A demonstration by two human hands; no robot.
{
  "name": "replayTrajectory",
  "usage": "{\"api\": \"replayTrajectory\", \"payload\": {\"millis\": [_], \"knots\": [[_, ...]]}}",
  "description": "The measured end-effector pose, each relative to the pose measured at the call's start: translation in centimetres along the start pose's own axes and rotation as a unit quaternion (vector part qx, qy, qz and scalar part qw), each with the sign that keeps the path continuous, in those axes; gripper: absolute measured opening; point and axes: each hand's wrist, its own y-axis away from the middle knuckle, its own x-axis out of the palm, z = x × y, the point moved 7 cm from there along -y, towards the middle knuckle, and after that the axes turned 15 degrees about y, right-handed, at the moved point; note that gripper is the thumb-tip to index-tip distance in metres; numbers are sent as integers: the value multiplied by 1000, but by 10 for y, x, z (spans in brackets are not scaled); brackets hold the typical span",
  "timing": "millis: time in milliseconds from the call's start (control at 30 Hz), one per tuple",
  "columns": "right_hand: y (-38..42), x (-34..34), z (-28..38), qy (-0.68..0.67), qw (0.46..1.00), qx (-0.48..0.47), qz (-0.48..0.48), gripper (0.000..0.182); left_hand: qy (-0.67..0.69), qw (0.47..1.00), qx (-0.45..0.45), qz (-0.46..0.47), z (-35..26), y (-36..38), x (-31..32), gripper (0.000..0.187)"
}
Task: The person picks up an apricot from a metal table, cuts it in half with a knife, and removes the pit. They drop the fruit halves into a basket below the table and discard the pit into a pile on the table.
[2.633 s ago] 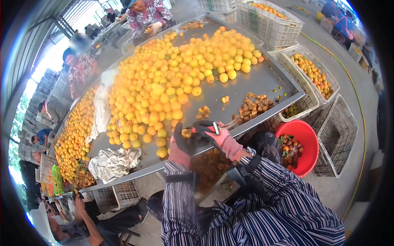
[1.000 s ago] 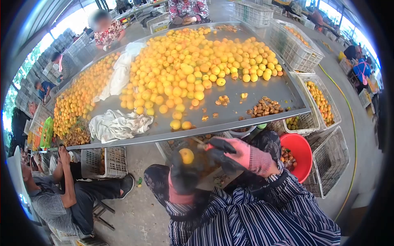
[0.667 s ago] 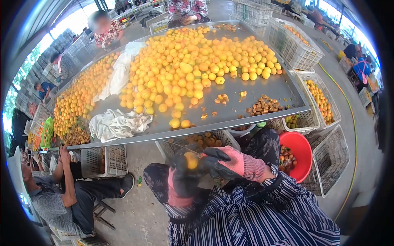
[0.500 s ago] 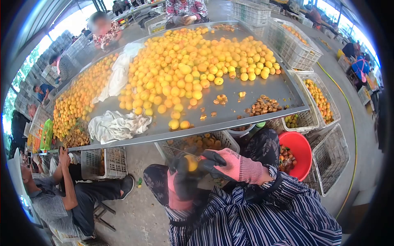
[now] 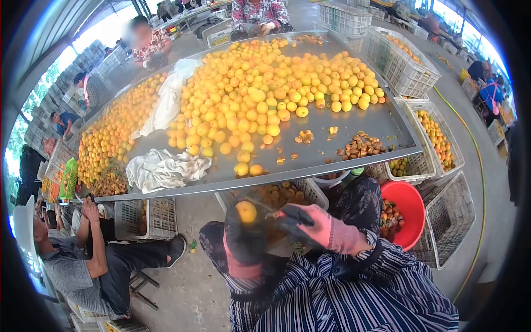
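My left hand [image 5: 244,237], in a black and pink glove, holds a yellow-orange fruit [image 5: 246,211] below the table's near edge. My right hand [image 5: 305,224], gloved the same way, grips a small knife [image 5: 264,205] whose thin blade points left at the fruit. Both hands hover above a white crate [image 5: 313,190] of cut fruit between my knees. A large heap of the same fruit [image 5: 250,91] covers the metal table [image 5: 354,119] in front of me.
A pile of brown pits [image 5: 362,146] lies at the table's right corner. A red tub [image 5: 414,203] of scraps stands at my right, white crates [image 5: 399,55] beyond it. White cloths [image 5: 161,169] lie on the table. Other people sit around; one [image 5: 88,254] at my left.
The hands dropped from the table edge to my lap with a fruit. In the last half second the fruit lifted slightly and the knife hand drew a little to the right.
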Motion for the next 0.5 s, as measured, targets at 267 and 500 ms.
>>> {"api": "replayTrajectory", "payload": {"millis": [267, 500], "knots": [[1, 14, 0, 62, 998, -28, 7, 34, -11, 999, 42, -11, -9, 5, 16, 43], [0, 16, 6, 43, 998, -13, 32, 33, -66, 995, 70, -17, -16, 3, 18, 52]]}}
